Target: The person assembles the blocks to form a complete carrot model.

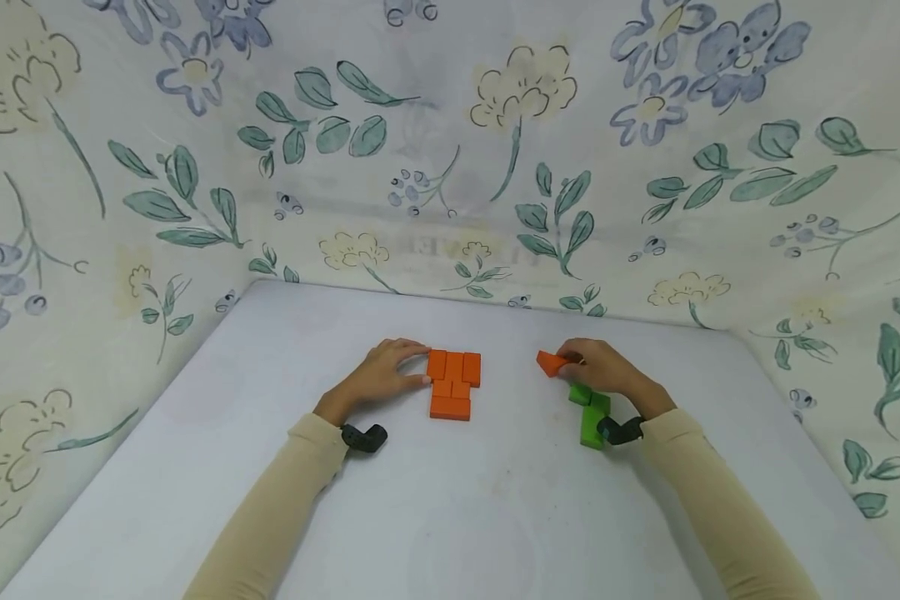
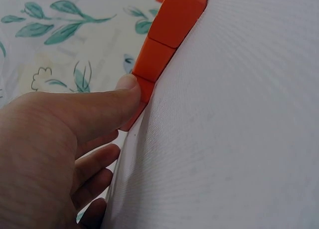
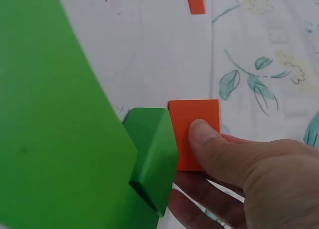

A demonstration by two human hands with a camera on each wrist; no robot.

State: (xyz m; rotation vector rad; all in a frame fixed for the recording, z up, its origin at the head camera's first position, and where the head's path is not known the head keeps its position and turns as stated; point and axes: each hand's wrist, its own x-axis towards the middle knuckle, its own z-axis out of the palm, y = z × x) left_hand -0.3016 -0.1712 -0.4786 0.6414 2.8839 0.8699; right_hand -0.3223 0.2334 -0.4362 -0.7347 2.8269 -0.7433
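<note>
In the head view, several orange toy blocks point(image 1: 450, 407) lie fitted together flat on the white table. My left hand point(image 1: 382, 371) is at their left side, index fingertip by the far corner and thumb near the block below it. The left wrist view shows the thumb point(image 2: 114, 102) touching the side of an orange block point(image 2: 154, 57); its other fingers are partly hidden behind. To the right, my right hand point(image 1: 596, 364) pinches one orange block point(image 3: 194, 134), thumb on its face. Beside that block is a green block point(image 3: 154, 154), just in front of the hand.
More green blocks point(image 1: 594, 423) lie near my right wrist, and one fills the left of the right wrist view. A floral cloth point(image 1: 450, 150) rises behind the white table point(image 1: 450, 517) and along both sides. Each wrist wears a black device point(image 1: 365, 438).
</note>
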